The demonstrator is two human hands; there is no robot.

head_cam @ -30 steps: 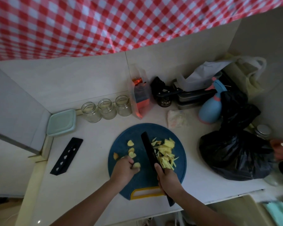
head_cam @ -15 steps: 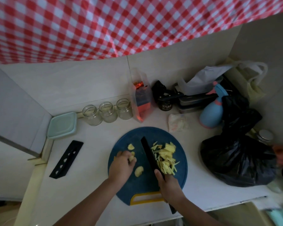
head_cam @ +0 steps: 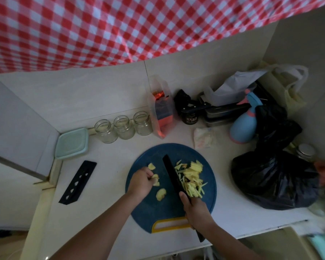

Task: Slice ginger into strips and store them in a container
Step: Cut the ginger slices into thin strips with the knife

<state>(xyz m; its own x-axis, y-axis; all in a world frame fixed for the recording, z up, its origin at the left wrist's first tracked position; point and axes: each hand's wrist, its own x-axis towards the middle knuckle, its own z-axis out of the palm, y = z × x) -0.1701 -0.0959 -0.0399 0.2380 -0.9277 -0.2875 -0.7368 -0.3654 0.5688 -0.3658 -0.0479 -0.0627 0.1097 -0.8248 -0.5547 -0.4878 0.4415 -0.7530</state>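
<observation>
We see a white counter [head_cam: 101, 184] under a red and white cloth [head_cam: 120, 30]. On it lies a round blue board [head_cam: 150, 207]. The right hand [head_cam: 198, 212] is wrapped tight around the handle of a black knife [head_cam: 172, 175], and the blade rests on the board. Just right of the blade is a pile of ginger strips [head_cam: 190, 179]. The left hand [head_cam: 141, 182] has its fingers curled on a ginger slice [head_cam: 155, 180]. Two more slices [head_cam: 161, 194] lie on the board near that hand. Three glass jars [head_cam: 123, 127] stand in a row by the wall. A green box [head_cam: 71, 143] sits in the corner, left of the jars.
</observation>
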